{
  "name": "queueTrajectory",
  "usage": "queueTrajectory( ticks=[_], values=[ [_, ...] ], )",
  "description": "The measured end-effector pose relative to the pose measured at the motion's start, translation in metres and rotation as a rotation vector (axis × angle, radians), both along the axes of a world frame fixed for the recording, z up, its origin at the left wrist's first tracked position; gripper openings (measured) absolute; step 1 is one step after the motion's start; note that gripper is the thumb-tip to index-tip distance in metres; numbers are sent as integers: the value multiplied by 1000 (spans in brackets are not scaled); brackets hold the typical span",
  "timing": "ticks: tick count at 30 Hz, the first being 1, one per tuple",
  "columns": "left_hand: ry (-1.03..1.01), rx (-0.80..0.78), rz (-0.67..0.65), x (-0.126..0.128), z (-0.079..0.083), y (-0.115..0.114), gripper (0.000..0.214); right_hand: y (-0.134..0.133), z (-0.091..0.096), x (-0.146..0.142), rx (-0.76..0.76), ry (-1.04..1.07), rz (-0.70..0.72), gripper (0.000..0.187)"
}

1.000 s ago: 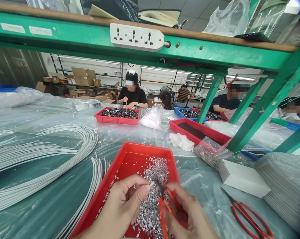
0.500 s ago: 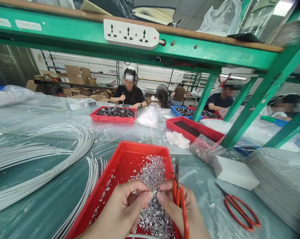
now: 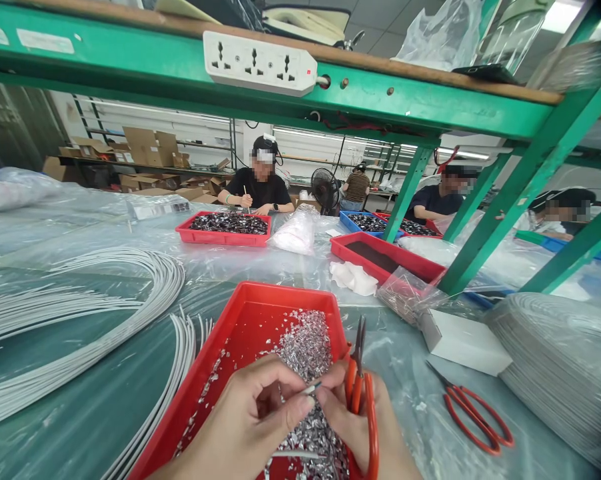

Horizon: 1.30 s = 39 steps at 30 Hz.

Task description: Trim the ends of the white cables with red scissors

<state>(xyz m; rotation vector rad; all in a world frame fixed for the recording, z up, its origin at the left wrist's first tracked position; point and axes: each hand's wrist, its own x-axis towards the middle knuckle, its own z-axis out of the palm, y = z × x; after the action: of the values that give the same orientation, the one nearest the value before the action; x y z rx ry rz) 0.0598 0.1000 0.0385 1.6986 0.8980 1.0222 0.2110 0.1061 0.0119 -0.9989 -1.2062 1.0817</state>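
My left hand pinches a thin white wire | right hand curls around orange-handled metal scissors, touching wire's tip

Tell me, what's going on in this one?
Someone works bare-handed above a red tray scattered with silvery scraps. The left grip pinches a thin white strand, and fingertips of the right grip are at its dark end. The right also holds orange-handled scissors, blades pointing up. A second pair of scissors lies on the table at right; bundled white strands lie at left.
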Motion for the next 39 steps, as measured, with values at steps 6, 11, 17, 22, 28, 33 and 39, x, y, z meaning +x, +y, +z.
queueTrajectory(
  ticks=[6,11,17,22,28,33,39],
  values=[
    [-183,-204,-38,1,-2,1,15,-1,1,-2,-13,1,11,39],
    [-244,-317,-138,-1,-4,5,31,-1,8,-1,33,-29,61,36],
    [-302,-416,-219,-1,-1,5,46,-1,-2,3,11,-19,135,32],
    [-350,-521,-347,1,1,2,49,-5,7,3,-29,16,176,25],
    [-369,-546,-346,-2,0,3,43,0,16,3,-94,48,175,28],
    [-399,-554,-325,-3,-4,7,45,10,11,7,-64,67,231,37],
    [-262,-464,-274,-2,-2,10,50,3,14,7,33,123,411,24]
  ],
)
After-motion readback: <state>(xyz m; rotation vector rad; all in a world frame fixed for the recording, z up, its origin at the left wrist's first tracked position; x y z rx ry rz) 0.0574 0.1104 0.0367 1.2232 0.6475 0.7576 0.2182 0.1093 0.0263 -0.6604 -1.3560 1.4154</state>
